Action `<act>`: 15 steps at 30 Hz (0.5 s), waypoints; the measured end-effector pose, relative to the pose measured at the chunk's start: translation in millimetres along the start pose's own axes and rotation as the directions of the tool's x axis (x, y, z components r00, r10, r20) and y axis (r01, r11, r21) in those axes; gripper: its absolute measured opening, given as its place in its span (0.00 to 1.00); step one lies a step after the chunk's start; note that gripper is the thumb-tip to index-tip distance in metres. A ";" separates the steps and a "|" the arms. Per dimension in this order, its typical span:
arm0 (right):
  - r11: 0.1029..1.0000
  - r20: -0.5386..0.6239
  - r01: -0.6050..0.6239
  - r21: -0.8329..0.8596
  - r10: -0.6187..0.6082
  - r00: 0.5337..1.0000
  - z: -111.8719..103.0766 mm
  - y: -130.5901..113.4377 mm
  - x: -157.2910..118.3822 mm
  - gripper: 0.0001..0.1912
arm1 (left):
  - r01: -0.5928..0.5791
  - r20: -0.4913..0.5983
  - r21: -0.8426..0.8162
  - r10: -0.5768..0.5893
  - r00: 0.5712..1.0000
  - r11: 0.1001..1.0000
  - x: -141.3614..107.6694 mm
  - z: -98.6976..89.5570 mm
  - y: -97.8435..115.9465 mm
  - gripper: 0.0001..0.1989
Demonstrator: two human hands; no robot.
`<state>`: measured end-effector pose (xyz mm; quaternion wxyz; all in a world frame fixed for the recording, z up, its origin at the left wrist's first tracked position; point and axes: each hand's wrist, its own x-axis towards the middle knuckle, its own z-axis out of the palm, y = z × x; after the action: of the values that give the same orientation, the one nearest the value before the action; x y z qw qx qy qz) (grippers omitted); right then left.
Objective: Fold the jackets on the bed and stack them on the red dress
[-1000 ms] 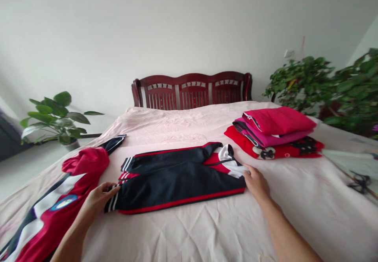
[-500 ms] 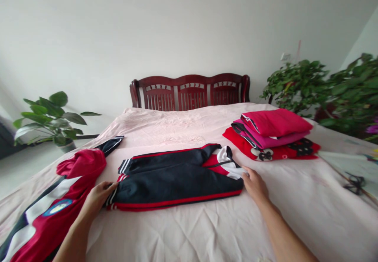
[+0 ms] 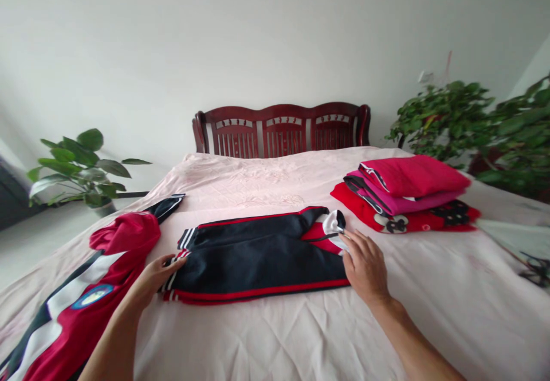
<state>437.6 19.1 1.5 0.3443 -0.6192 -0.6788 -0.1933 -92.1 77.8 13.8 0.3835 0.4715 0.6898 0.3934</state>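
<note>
A navy track jacket [image 3: 258, 260] with red piping lies folded on the bed, its sleeves laid lengthwise across it. Its red and white collar [image 3: 333, 222] points to the right, and white-striped cuffs and hem are at the left end. My left hand [image 3: 161, 275] grips the striped left end, thumb on top; its other fingers are partly hidden. Over the collar end, my right hand [image 3: 366, 263] rests with fingers extended and thumb apart, touching the cloth. Left of my left hand lies a red, white and navy jacket [image 3: 90, 289] with a round blue badge, loosely spread.
A stack of folded red and pink clothes [image 3: 408, 195] sits at the right on the pale pink bedsheet [image 3: 275, 335]. Behind is a dark wooden headboard [image 3: 281, 132]. Potted plants stand at the left [image 3: 88, 169] and the right [image 3: 447, 120].
My right hand has shifted from the collar's outer edge onto the collar, up and inward. My left hand stays at the striped end. The view has turned slightly left.
</note>
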 end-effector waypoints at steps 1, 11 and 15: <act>0.999 0.018 0.040 0.032 -0.041 0.999 0.7 -11.2 0.6 0.21 | 0.063 0.085 -0.085 -0.055 0.995 0.994 -3.6 1.3 3.4 0.28; 0.757 0.333 -0.027 0.653 -0.255 0.908 48.1 -171.1 23.6 0.25 | 0.317 0.262 -0.444 -0.217 0.940 0.838 -12.7 9.7 15.3 0.16; 0.602 0.331 -0.089 0.793 -0.305 0.893 86.2 -229.3 52.8 0.30 | 0.298 0.271 -0.484 -0.182 0.945 0.823 -16.5 9.7 14.5 0.13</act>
<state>194.9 79.4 17.1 0.4087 -0.3855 -0.7889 0.2488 -74.0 67.4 25.6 0.6145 0.2988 0.5669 0.4600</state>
